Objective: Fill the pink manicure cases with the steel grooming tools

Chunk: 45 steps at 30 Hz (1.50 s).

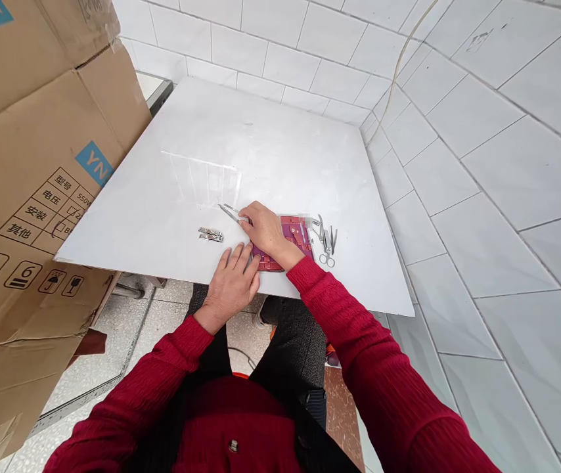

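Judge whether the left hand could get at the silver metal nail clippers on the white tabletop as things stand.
Probably yes: the silver metal nail clippers lie close to the left hand, and nothing visible stands between them; the right hand is off to the right.

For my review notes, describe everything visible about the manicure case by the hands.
The manicure case lies open on the white table, close to the person. Its visible parts are purplish red with brighter red trim, bearing small straps and what looks like a round snap; it looks like leather or imitation leather. The left hand rests at its lower left edge, while the right hand hides part of it; whether that hand presses on it is unclear.
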{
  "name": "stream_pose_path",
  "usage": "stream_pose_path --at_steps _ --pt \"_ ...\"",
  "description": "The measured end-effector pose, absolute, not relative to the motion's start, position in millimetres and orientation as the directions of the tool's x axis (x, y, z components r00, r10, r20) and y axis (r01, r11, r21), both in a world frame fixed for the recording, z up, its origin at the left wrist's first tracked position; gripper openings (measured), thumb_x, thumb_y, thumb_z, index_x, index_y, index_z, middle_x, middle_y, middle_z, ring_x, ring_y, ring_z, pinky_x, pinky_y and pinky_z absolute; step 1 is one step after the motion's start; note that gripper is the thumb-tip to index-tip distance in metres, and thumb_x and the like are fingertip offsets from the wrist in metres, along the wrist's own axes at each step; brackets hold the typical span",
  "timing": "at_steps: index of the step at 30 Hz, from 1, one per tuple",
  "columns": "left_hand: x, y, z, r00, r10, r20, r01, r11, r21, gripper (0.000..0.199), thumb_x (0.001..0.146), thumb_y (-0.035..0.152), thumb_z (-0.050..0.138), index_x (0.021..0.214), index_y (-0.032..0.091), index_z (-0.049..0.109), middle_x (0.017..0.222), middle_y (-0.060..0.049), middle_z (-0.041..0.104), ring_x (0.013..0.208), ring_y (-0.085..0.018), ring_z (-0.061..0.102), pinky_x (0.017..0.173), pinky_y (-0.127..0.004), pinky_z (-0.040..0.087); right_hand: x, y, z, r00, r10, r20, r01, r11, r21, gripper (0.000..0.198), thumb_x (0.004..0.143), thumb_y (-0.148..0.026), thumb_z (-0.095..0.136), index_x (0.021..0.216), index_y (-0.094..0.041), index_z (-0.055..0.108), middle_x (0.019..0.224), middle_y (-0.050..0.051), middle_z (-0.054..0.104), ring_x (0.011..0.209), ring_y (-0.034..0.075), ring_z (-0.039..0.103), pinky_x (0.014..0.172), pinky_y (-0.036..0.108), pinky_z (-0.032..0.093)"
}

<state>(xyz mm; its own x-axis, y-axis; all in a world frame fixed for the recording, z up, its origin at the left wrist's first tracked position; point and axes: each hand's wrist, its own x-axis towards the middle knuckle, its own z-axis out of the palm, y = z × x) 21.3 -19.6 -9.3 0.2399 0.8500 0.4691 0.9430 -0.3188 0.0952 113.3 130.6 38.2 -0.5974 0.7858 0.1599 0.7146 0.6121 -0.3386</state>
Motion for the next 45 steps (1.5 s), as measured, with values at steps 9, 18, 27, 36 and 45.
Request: stream_pose_path --at_steps 9,18,27,36,45 --pt "21.2 -19.2 -9.4 0.241 0.85 0.468 0.942 -0.321 0.099 0.04 0.099 0.026 0.051 0.132 0.009 0.066 0.148 -0.022 0.057 0.139 -0.036 0.053 0.116 -0.054 0.04 106.9 131.2 40.4 -0.615 0.781 0.108 0.745 0.621 -0.246 0.029 0.102 -0.026 0.05 0.126 -0.019 0.065 0.125 0.012 0.062 0.112 0.025 0.058 0.085 0.032 0.046" --pt "21.0 -19.6 -10.8 0.226 0.861 0.457 0.939 -0.317 0.133 0.041 0.097 0.025 0.052 0.134 0.011 0.064 0.148 -0.022 0.057 0.141 -0.035 0.051 0.118 -0.054 0.039 107.2 125.3 40.4 -0.613 0.784 0.095 0.769 0.62 -0.157 0.03 0.107 -0.026 0.039 0.113 -0.019 0.067 0.116 0.012 0.065 0.1 0.024 0.062 0.076 0.03 0.044" --pt "21.2 -19.5 -10.2 0.227 0.85 0.475 0.941 -0.317 0.119 0.041 0.098 0.025 0.051 0.135 0.011 0.064 0.145 -0.021 0.06 0.139 -0.035 0.053 0.117 -0.053 0.04 95.1 120.6 55.4 -0.657 0.754 0.001 0.754 0.657 0.013 0.029 0.101 -0.012 0.042 0.113 -0.011 0.069 0.111 0.021 0.07 0.095 0.028 0.07 0.078 0.035 0.05" --pt "21.1 -19.6 -9.5 0.227 0.85 0.475 0.939 -0.321 0.126 0.042 0.098 0.024 0.051 0.135 0.011 0.064 0.143 -0.021 0.061 0.139 -0.035 0.053 0.118 -0.054 0.039 83.1 125.3 54.6 -0.707 0.707 0.004 0.706 0.707 0.036 0.022 0.091 -0.011 0.056 0.106 -0.01 0.072 0.105 0.022 0.074 0.104 0.03 0.07 0.085 0.038 0.053" --pt "21.1 -20.3 -10.2 0.227 0.854 0.468 0.938 -0.322 0.132 0.041 0.098 0.025 0.051 0.135 0.011 0.064 0.148 -0.021 0.057 0.141 -0.036 0.051 0.117 -0.054 0.04 98.1 128.4 49.3 -0.586 0.808 0.052 0.791 0.585 -0.177 0.018 0.09 -0.017 0.055 0.096 -0.017 0.072 0.099 0.012 0.076 0.089 0.025 0.07 0.078 0.034 0.05"
